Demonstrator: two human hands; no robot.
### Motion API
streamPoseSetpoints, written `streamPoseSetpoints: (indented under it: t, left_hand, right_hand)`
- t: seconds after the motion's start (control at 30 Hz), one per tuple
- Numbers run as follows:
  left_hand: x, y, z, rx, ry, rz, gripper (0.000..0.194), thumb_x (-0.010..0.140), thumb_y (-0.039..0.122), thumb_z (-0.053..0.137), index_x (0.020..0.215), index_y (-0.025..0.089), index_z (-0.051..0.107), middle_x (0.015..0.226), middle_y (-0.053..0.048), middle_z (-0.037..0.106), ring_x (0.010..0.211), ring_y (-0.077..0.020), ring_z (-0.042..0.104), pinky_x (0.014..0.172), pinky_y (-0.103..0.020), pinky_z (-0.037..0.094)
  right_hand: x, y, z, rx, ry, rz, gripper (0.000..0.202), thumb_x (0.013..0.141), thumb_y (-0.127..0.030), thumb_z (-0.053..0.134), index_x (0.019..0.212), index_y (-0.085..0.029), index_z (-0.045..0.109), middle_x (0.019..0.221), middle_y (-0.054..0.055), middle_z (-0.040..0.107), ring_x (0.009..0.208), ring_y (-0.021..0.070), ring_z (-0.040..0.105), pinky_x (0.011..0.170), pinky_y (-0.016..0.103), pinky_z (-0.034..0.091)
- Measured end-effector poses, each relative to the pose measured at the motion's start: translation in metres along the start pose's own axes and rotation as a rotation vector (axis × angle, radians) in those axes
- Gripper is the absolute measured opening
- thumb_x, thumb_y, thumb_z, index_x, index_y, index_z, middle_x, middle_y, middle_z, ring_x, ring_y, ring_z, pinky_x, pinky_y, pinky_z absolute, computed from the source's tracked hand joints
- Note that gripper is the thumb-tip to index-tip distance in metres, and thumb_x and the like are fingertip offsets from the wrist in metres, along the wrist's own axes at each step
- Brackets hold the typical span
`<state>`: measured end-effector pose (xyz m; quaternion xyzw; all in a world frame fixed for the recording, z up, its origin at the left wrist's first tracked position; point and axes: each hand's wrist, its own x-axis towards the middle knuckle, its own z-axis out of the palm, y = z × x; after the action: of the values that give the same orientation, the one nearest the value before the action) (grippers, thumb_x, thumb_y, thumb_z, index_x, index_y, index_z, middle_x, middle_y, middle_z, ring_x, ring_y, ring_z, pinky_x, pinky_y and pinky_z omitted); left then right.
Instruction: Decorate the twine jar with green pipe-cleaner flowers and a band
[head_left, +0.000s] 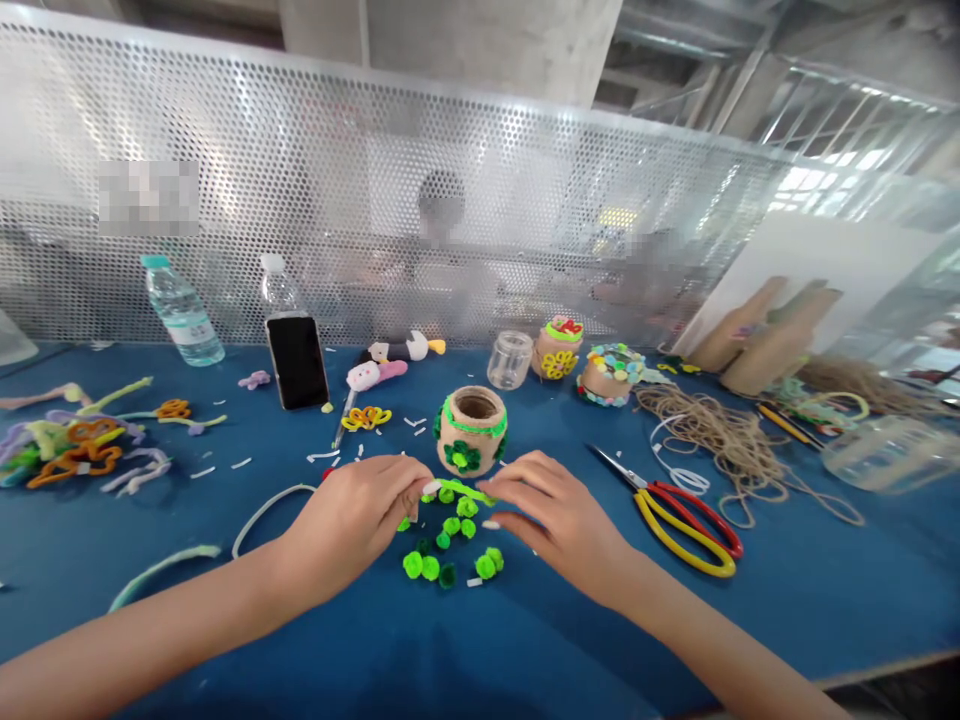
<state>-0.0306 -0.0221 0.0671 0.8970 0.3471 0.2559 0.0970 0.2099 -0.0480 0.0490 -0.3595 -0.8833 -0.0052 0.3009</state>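
Note:
A short bright green fuzzy strip (466,490) is stretched between my two hands. My left hand (367,510) pinches its left end between thumb and fingers. The right end lies at the fingertips of my right hand (551,510), whose fingers are closed around it. Just behind stands a twine-wrapped jar (472,430) with a green band at its rim and dark green flowers on its side. Below the strip, several small green fuzzy balls (430,568) lie on the blue table (337,650).
Scissors (686,525) with red and yellow handles lie right of my right hand, near loose twine (712,440). Behind are a phone (298,362), a bottle (184,315), a clear jar (510,360) and decorated jars (609,375). Coloured fuzzy stems (94,450) lie left.

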Motion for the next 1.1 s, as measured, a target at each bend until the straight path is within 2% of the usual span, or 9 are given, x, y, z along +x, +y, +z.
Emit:
streamPoseSetpoints:
  t: [0.1, 0.2, 0.3, 0.43, 0.57, 0.7, 0.77, 0.9, 1.1]
  left_hand:
    - [-0.001, 0.001, -0.003, 0.018, 0.014, 0.041, 0.028, 0.093, 0.02, 0.031, 0.077, 0.017, 0.054, 0.065, 0.002, 0.056, 0.059, -0.0108, 0.053, 0.054, -0.022, 0.038]
    - [-0.003, 0.0, -0.003, 0.032, 0.015, 0.06, 0.028, 0.094, 0.021, 0.031, 0.078, 0.017, 0.054, 0.064, 0.001, 0.055, 0.058, -0.0111, 0.052, 0.054, -0.022, 0.038]
    - [-0.004, -0.001, 0.0, 0.053, 0.022, 0.062, 0.027, 0.094, 0.021, 0.03, 0.08, 0.017, 0.053, 0.063, 0.001, 0.054, 0.056, -0.0114, 0.051, 0.053, -0.023, 0.039]
    - [-0.005, -0.002, 0.003, 0.064, 0.026, 0.062, 0.028, 0.095, 0.022, 0.027, 0.081, 0.016, 0.051, 0.062, 0.001, 0.053, 0.054, -0.0116, 0.05, 0.052, -0.023, 0.038]
    - [-0.006, -0.001, 0.001, 0.037, 0.019, 0.054, 0.028, 0.095, 0.023, 0.028, 0.08, 0.016, 0.051, 0.06, 0.002, 0.053, 0.053, -0.0113, 0.05, 0.052, -0.023, 0.039]
    - [-0.007, 0.003, -0.003, 0.04, 0.024, 0.132, 0.029, 0.095, 0.021, 0.027, 0.084, 0.016, 0.053, 0.063, 0.001, 0.055, 0.055, -0.0106, 0.051, 0.052, -0.022, 0.04]
    - [-0.007, 0.003, -0.005, 0.102, 0.038, 0.198, 0.03, 0.095, 0.021, 0.026, 0.087, 0.016, 0.055, 0.066, 0.0, 0.056, 0.057, -0.0108, 0.051, 0.051, -0.022, 0.04]
    - [-0.011, -0.004, -0.01, 0.288, 0.037, 0.305, 0.03, 0.094, 0.018, 0.028, 0.087, 0.015, 0.058, 0.065, -0.002, 0.056, 0.055, -0.0127, 0.048, 0.049, -0.023, 0.037]
    - [-0.028, -0.027, -0.011, 0.421, -0.066, 0.267, 0.035, 0.087, 0.005, 0.026, 0.085, 0.017, 0.059, 0.065, -0.003, 0.056, 0.057, -0.0156, 0.05, 0.052, -0.026, 0.039]
  right_hand:
    - [0.002, -0.003, 0.002, -0.028, 0.034, -0.018, 0.019, 0.092, -0.016, 0.042, 0.082, -0.016, 0.058, 0.074, 0.005, 0.06, 0.071, 0.0169, 0.051, 0.067, 0.032, 0.042]
    - [0.0, -0.007, 0.003, 0.002, 0.022, 0.021, 0.013, 0.09, -0.015, 0.045, 0.082, -0.015, 0.054, 0.075, 0.005, 0.058, 0.073, 0.0169, 0.049, 0.07, 0.032, 0.042]
    - [-0.004, -0.011, 0.007, -0.023, 0.01, -0.016, 0.013, 0.089, -0.018, 0.049, 0.077, -0.016, 0.053, 0.072, 0.004, 0.057, 0.07, 0.0166, 0.048, 0.065, 0.031, 0.041]
    - [-0.006, -0.012, 0.014, -0.081, 0.113, -0.03, 0.018, 0.088, -0.018, 0.051, 0.07, -0.017, 0.051, 0.065, 0.003, 0.055, 0.064, 0.0157, 0.047, 0.059, 0.029, 0.04]
    - [-0.005, -0.014, 0.014, -0.155, 0.234, 0.011, 0.014, 0.086, -0.028, 0.055, 0.078, -0.017, 0.052, 0.069, 0.005, 0.057, 0.068, 0.0179, 0.05, 0.063, 0.032, 0.043]
    - [-0.006, -0.018, 0.014, -0.24, 0.143, -0.048, 0.016, 0.09, -0.019, 0.047, 0.078, -0.015, 0.057, 0.069, 0.006, 0.058, 0.068, 0.0183, 0.051, 0.062, 0.03, 0.042]
    - [-0.007, -0.017, 0.014, -0.249, 0.16, -0.049, 0.023, 0.091, -0.014, 0.044, 0.072, -0.016, 0.057, 0.063, 0.005, 0.056, 0.063, 0.0169, 0.048, 0.058, 0.029, 0.04]
    - [-0.012, -0.007, 0.011, -0.268, 0.225, 0.04, 0.025, 0.091, -0.015, 0.044, 0.069, -0.017, 0.056, 0.061, 0.004, 0.055, 0.061, 0.016, 0.045, 0.057, 0.029, 0.037]
    - [-0.027, 0.008, 0.012, -0.304, 0.146, 0.108, 0.027, 0.091, -0.015, 0.044, 0.066, -0.016, 0.055, 0.06, 0.004, 0.054, 0.061, 0.0158, 0.043, 0.057, 0.028, 0.035]
